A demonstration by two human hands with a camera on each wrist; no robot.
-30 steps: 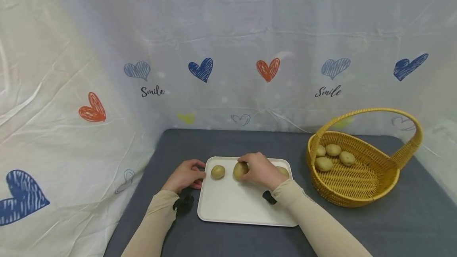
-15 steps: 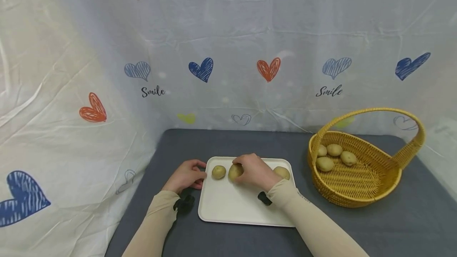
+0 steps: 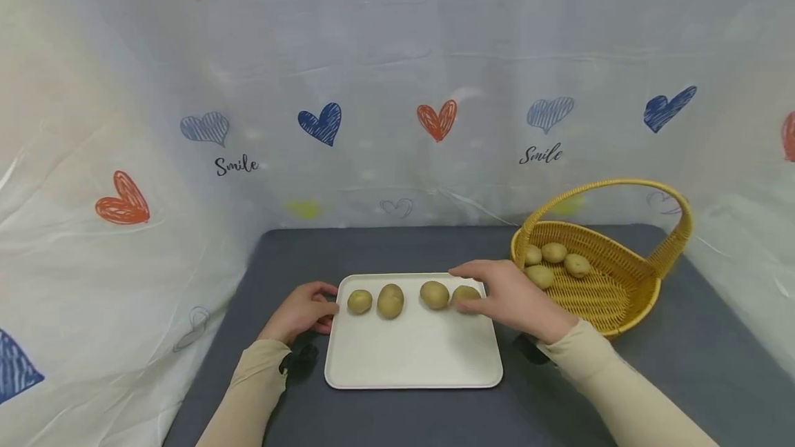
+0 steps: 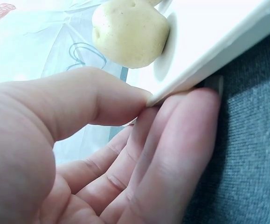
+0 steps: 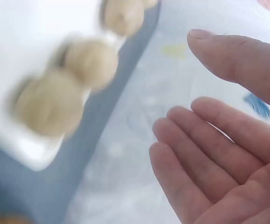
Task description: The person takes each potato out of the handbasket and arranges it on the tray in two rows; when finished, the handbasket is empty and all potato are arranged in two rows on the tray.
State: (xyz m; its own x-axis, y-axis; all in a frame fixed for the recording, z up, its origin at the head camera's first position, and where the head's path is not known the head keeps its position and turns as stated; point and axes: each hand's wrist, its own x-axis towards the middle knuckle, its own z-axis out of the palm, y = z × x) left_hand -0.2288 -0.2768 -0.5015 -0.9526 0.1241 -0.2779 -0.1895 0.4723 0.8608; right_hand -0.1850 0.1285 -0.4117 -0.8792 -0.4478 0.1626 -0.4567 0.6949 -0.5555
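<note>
My left hand [image 3: 302, 312] pinches the left rim of a white rectangular tray [image 3: 413, 357]; in the left wrist view the thumb is at the edge, the fingers against its outer side. Several potatoes stand in a row along the tray's far side: a small potato [image 3: 359, 301] at the left, a longer potato [image 3: 390, 301], a potato [image 3: 434, 294] right of centre and another potato [image 3: 464, 293] by the right end. Over that right end hovers my right hand [image 3: 515, 299], thumb and fingers spread, partly covering the last potato. Its palm holds nothing in the right wrist view [image 5: 218, 158].
A yellow wicker basket [image 3: 599, 302] with a tall handle stands right of the tray, with several potatoes [image 3: 554, 252] at its left end. Dark grey cloth [image 3: 397, 419] covers the table. A white curtain [image 3: 385, 33] with printed hearts hangs behind.
My right hand slid a potato left on the tray, let it go and moved right to the tray's far-right corner. My left hand stays at the rim. The head view turned slightly right.
</note>
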